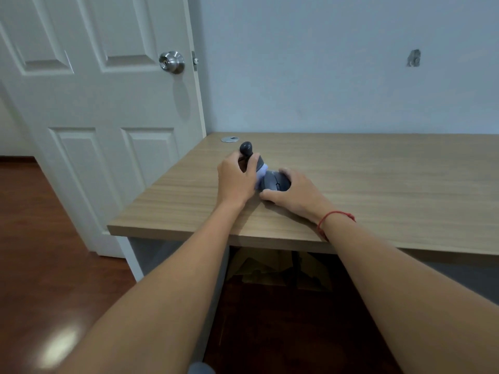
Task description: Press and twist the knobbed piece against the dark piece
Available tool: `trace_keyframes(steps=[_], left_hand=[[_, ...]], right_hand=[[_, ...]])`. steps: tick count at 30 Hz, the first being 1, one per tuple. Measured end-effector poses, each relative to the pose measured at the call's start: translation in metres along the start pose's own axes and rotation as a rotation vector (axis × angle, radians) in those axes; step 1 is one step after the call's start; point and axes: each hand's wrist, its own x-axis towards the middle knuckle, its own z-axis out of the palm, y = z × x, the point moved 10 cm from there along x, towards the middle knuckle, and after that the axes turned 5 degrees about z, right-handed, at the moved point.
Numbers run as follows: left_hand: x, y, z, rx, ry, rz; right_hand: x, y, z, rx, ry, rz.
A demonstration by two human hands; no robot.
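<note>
Wooden desk (pixel 378 184) spans the right of the frame, its bare top running out well beyond the fingers on the right side; white panelled door (pixel 94 103) stands off to the left past the left knuckles, pale wall (pixel 337 63) behind. Both forearms reach forward from the lower frame and converge near the desk's left end. Left hand (pixel 234 177) is raised off the surface, back of hand to the camera, fingers curled round a dark grey brush handle (pixel 245 150) whose rounded knob sticks up above the fingertips; handle tilts away and to the left. Pale lilac brush head (pixel 261 172) emerges below the left thumb side and meets the grey computer mouse (pixel 275 182); contact looks real, though blur prevents certainty. Right hand (pixel 293 190) lies low on the desk, palm down, fingers wrapped over the far side of the mouse and thumb against its near edge, clamping it in place. Red string bracelet (pixel 336 215) circles the right wrist. Small silver cable grommet (pixel 230 139) sits in the desktop just beyond the left fingertips.
</note>
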Motion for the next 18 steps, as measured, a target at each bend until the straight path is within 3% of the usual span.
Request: trace_keyframes(steps=[3,6,10,16,18], left_hand=[[-0.004,0.015,-0.004,-0.052,0.048,0.091],[-0.001,0.015,0.009,0.058,-0.042,0.148],[0.003,0.001,0.012,0.174,-0.076,0.109],[-0.009,0.036,0.004,0.005,-0.011,0.267],[-0.009,0.035,0.008,0.022,-0.055,0.288]], right_hand=[[0.003,0.009,0.0,0.07,-0.012,0.04],[0.006,0.011,0.001,0.099,-0.029,0.035],[0.005,0.008,0.0,0.131,-0.023,0.009],[0.005,0.008,-0.002,0.155,0.0,0.001],[0.004,0.005,-0.002,0.181,-0.01,-0.02]])
